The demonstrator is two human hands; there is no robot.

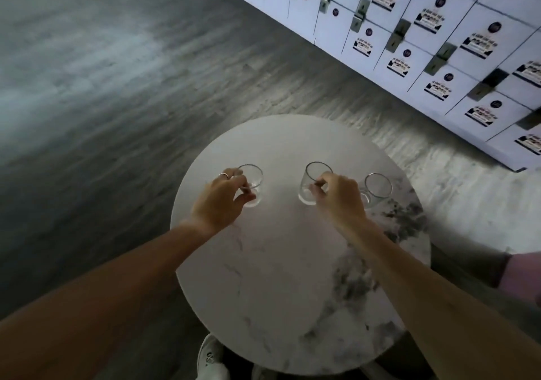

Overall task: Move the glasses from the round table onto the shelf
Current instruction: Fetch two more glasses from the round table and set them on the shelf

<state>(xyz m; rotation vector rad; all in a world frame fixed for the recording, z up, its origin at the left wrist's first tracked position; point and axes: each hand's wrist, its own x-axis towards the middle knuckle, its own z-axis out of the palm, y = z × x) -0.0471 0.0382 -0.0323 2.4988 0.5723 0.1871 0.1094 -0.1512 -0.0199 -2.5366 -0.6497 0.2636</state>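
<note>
1. Now, three clear glasses stand in a row on the round table (292, 277), toward its 12 o'clock side; the left hand (222, 201) curls its fingers round the left glass (252, 185) at about 10 o'clock on the tabletop; the right hand (339, 196) pinches the middle glass (314, 183) near 12 o'clock; the third glass (377, 187) stands untouched at about 2 o'clock, just beside the right hand.
2. Judging by this, the step in hand is securing both grips for a lift; it would go best with the fingers set low on the walls, both glasses raised straight up and kept upright, and the right wrist kept away from the third glass so it is not knocked.
3. Smooth glass may slip; a firm, even hold seems wise.
4. Marble-patterned and pale, the tabletop has grey veining thickest toward 4 o'clock; grey wood-grain floor (117, 101) lies around it; white lockers (439, 42) with stickers and latches fill the frame's 1 o'clock region; no shelf is in view.
</note>
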